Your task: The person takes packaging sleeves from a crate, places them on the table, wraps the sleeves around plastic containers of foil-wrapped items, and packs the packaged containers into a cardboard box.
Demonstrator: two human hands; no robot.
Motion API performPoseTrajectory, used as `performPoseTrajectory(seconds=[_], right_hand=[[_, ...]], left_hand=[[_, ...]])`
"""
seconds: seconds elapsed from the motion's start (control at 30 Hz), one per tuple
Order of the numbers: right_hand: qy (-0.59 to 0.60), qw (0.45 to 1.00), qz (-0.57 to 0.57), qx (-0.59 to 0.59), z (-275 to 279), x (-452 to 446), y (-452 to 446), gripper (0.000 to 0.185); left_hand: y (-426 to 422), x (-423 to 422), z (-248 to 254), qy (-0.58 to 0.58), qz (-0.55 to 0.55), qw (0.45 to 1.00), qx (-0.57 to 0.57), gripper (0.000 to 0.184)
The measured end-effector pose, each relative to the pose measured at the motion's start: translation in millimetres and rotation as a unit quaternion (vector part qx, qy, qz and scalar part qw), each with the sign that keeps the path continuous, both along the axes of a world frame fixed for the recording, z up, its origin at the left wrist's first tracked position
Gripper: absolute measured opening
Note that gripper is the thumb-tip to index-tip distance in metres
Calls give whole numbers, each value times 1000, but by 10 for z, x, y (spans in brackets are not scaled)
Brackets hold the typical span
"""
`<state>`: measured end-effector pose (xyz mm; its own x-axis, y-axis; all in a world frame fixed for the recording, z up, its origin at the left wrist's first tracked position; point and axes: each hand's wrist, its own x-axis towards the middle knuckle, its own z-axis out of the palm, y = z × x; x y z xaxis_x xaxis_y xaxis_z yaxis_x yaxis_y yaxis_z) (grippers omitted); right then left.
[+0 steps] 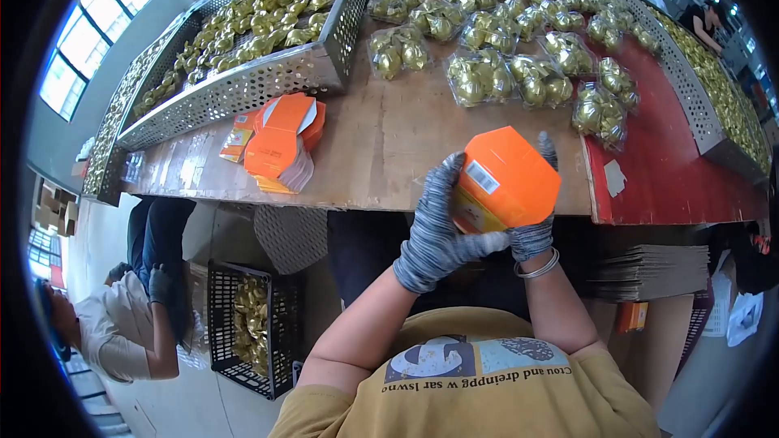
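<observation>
An orange octagonal carton with a white barcode label is held up over the table's front edge. My left hand, in a grey striped knit glove, grips its left side, thumb along the lower edge. Gloved the same way, my right hand wraps the right side, partly hidden behind the carton; its fingertips show at the upper right. Beyond the hands lie clear plastic packs of gold-foil-wrapped pieces. To the left is a pile of flattened orange cartons.
A perforated metal tray of gold pieces stands at the back left, another metal tray at the right. A black crate and a co-worker are at the lower left; stacked cardboard is at the lower right.
</observation>
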<state>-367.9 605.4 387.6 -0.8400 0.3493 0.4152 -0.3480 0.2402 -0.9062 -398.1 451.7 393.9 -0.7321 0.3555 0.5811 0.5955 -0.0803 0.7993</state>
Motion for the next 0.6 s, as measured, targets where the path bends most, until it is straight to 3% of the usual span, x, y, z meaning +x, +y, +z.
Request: performPoseTrajectory(seconds=[0.03,0.07,0.1,0.13,0.17,0.2,0.27,0.3,0.33,0.37,0.4,0.43,0.47,0.5,0.57,0.6], right_hand=[[-9,973,77,-216,-17,4,9,61],[41,959,92,-265,-115,-28,60,67],[39,959,95,-266,-136,-19,130,67],[24,999,-18,-23,-91,-20,168,68],[10,966,-129,222,-55,-18,172,70],[38,997,-68,-14,-32,38,115,59],[25,1000,-11,-6,-74,81,300,50],[19,996,38,-77,-85,115,338,37],[11,985,82,-149,-51,146,351,26],[-30,992,91,-88,-46,172,376,26],[-69,992,106,-28,-73,193,428,26],[-80,989,113,48,-142,242,450,25],[-89,984,145,44,-247,298,449,28],[-98,979,177,42,-357,346,457,32],[-121,967,208,79,-439,412,439,38],[-163,953,226,-121,-384,489,357,35]], left_hand=[[17,32,14,-122,-73,985,99,84],[31,74,41,-264,-137,939,173,64],[4,81,78,-341,-150,914,157,56],[-25,86,104,-416,-162,883,142,49],[-23,115,149,-424,-126,892,92,39],[-17,135,149,-445,-123,883,85,37],[-9,161,149,-473,-132,867,86,36],[-3,180,146,-477,-127,865,89,36],[2,197,144,-423,-128,890,113,38],[-5,198,142,-366,-124,913,135,41],[-28,135,112,-152,-4,988,-22,41],[-62,105,144,-92,5,995,-29,39],[-106,53,127,12,26,999,-36,36],[-103,59,60,-53,-15,998,1,32],[-139,78,115,-290,-102,951,40,26],[-103,79,32,-324,-79,938,93,22]])
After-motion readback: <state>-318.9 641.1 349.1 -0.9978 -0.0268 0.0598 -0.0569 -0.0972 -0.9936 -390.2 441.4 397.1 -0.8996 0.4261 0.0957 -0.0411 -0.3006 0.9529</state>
